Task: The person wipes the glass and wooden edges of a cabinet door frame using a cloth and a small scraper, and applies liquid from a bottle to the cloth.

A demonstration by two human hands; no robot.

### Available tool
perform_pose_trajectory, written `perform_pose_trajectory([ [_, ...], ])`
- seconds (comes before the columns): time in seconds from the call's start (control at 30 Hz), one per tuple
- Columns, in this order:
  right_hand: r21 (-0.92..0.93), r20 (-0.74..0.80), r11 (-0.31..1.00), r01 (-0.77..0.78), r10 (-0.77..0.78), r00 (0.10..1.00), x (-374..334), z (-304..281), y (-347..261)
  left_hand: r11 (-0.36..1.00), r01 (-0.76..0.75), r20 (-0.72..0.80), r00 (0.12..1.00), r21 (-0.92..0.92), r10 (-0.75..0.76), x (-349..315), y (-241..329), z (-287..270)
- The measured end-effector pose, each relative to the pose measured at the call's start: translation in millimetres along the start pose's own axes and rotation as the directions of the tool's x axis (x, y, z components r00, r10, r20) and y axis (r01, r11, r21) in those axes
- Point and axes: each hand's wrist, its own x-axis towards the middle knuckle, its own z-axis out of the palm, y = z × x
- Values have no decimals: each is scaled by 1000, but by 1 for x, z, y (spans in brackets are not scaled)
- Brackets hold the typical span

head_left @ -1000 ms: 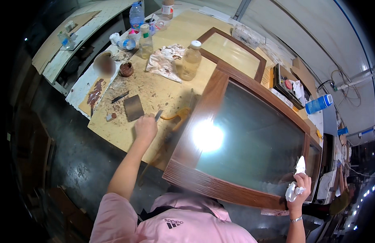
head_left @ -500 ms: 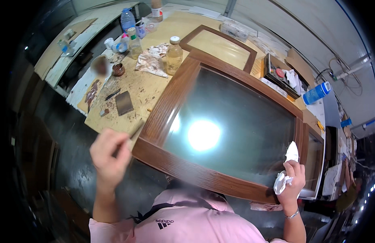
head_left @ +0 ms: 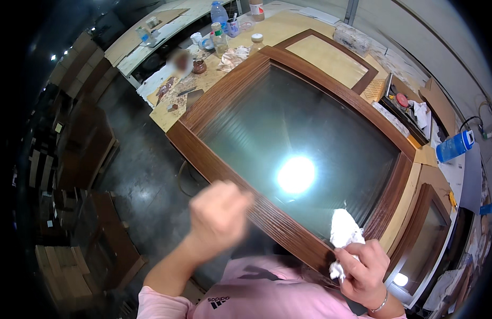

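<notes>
A brown wooden cabinet door (head_left: 224,91) with a glass pane (head_left: 246,135) lies slanted before me, one corner toward my right side. Beside its near-left rail, my left hand (head_left: 220,210) is a blurred fist; whatever it holds is hidden. My right hand (head_left: 365,268) pinches a crumpled white cloth (head_left: 346,229) at the door's near corner. Part of the cloth lies over the glass and rail there. A bright lamp reflection covers part of the pane.
Behind the door lies a smaller brown frame (head_left: 357,84), and another glazed frame (head_left: 413,226) is at right. A box of odds and ends (head_left: 408,114) and a blue bottle (head_left: 453,148) stand far right. A brown jar (head_left: 198,66) and several bottles stand at the back left.
The door has turned, its left corner shifting away from me. My left hand has moved right and nearer, and the thin stick by it no longer shows. My right hand has moved left with the cloth.
</notes>
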Motion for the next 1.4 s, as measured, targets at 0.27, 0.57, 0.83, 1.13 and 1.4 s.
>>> perform_pose_trajectory([
  [0.27, 11, -127, 999, -33, 34, 991, -11, 1, 8, 990, 102, -210, 974, 100, -79, 8, -37, 4],
  [0.57, -22, -219, 999, -27, 22, 976, -21, 14, 15, 989, 56, -153, 988, 139, -34, 6, -38, 3],
  [0.83, 18, -330, 984, -178, 173, 928, -25, 19, 7, 990, 111, -195, 976, 87, -92, 12, -30, 8],
  [1.13, 53, -264, 993, -109, 119, 957, -23, 17, 14, 973, 219, -172, 958, -78, -229, -7, -51, 0],
  [1.4, 36, -255, 994, -104, 110, 961, -25, 18, 16, 979, 192, -278, 946, 72, -165, -14, -31, 5],
])
